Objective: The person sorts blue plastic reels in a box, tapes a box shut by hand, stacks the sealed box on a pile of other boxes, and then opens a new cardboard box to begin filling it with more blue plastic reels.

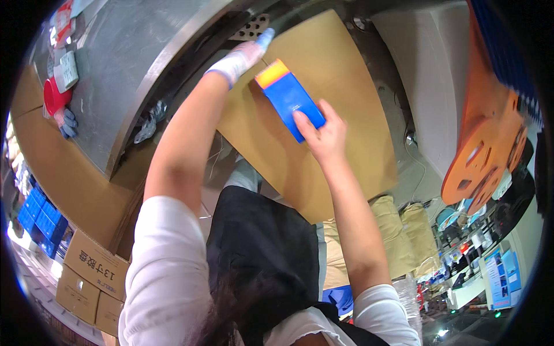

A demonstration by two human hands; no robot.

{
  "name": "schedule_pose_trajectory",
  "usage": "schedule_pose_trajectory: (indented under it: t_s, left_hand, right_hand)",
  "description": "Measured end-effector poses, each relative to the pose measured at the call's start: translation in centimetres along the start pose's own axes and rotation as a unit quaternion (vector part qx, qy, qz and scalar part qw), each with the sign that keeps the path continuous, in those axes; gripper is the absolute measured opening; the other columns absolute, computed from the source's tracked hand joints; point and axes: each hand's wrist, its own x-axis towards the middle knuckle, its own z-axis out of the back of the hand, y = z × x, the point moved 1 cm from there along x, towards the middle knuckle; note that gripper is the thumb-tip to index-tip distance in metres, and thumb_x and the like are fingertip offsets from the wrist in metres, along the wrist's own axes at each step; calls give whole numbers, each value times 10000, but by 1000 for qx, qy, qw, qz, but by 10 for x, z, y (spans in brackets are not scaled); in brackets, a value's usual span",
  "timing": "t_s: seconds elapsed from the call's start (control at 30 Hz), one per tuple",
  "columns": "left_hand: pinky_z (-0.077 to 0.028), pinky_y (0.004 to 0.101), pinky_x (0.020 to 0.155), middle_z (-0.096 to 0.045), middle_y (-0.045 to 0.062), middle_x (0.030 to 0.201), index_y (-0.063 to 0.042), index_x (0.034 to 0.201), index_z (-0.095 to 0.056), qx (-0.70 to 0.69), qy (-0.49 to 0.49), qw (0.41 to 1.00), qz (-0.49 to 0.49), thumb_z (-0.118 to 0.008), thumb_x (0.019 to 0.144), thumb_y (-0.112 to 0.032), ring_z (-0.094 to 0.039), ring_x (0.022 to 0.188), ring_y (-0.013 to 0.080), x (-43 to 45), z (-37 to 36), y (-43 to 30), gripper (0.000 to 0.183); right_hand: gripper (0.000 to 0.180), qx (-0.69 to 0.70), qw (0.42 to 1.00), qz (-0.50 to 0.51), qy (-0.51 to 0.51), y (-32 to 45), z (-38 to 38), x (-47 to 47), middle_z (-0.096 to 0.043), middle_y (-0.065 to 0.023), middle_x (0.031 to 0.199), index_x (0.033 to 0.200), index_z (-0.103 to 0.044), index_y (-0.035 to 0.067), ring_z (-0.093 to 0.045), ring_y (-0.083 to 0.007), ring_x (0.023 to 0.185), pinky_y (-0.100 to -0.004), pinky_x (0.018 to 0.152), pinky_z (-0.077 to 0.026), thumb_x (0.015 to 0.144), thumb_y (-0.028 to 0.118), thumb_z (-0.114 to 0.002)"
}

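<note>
My bare right hand (326, 136) grips the blue body of what looks like a handheld tape dispenser (296, 106). Its yellow end, with a toothed edge, points up and left, over a large brown cardboard carton (342, 160). My left hand (246, 55) wears a white glove with blue fingertips. It is at the carton's upper left edge, with its fingers stretched out close together; whether they press on the cardboard or grip its edge cannot be told.
A grey metal-edged worktable (125, 56) fills the upper left, bearing a red cup-like container (55, 97) and a work glove (66, 123). Orange plastic reels (465, 164) stand at the right. Stacked cartons (93, 264) are at the lower left. A cable (415, 173) runs along the right.
</note>
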Motion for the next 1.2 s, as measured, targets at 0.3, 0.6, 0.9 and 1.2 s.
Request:
schedule_pose_trajectory:
  t_s: [0.3,0.6,0.9,1.2]
  left_hand:
    - [-86,450,1194,-153,227,1573,15,1507,-171,596,-255,721,-244,-336,946,-298,-130,1471,351,-75,-9,-52,664]
    - [-71,542,1172,-279,96,1555,-178,1468,-354,586,-128,733,-320,-464,925,-401,-212,1447,313,-157,-241,-41,597]
    - [-124,551,1167,-358,44,1524,-222,1436,-417,541,-9,726,-424,-472,916,-406,-323,1404,274,-219,-427,-38,554]
    - [-213,430,1170,-601,39,1265,-132,1108,-687,600,193,539,-559,-568,817,-301,-376,1342,243,-229,-446,-66,357]
  right_hand:
    - [639,20,994,-36,98,-6,27,-22,-681,-191,832,1047,-608,16,-669,-360,789,-429,710,-532,778,593,-674]
    - [592,-4,989,-124,83,-141,125,-195,-664,-212,824,1093,-597,29,-655,-371,758,-440,683,-514,787,523,-705]
    - [453,-75,986,-145,34,-299,209,-381,-634,-207,781,962,-611,56,-614,-410,724,-449,641,-491,729,416,-757]
    - [522,-174,952,-247,49,-350,125,-304,-681,-218,921,1035,-645,67,-656,-396,880,-462,742,-528,771,516,-666]
